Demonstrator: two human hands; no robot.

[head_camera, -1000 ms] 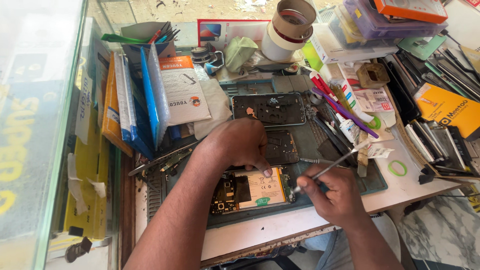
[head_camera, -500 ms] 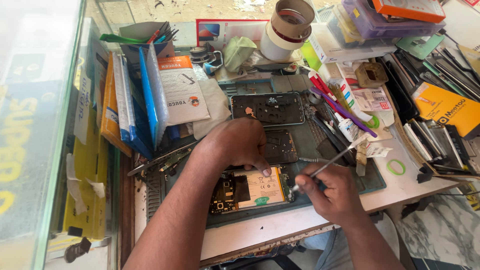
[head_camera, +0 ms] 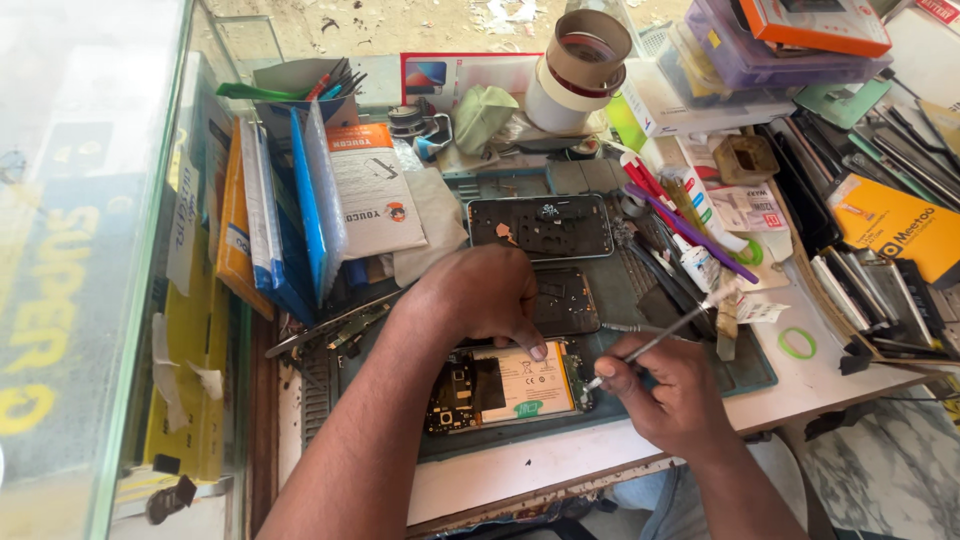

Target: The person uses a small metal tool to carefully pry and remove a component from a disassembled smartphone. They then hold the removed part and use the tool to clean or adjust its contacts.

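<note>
Two hands work on an open phone [head_camera: 505, 385] lying on the green mat [head_camera: 640, 300] near the surface's front edge: left hand [head_camera: 480, 295] presses down w/ fingers to keep it steady, right hand [head_camera: 670, 385] pinches a thin tool [head_camera: 660, 335] so its tip reaches inside.

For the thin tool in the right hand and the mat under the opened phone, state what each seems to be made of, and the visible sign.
Thin tool: probably metal; slim, silvery, with a bright glint along its shaft.
Mat: likely rubber or silicone; dull grey-green, matte, no shine, with a raised rim.
</note>
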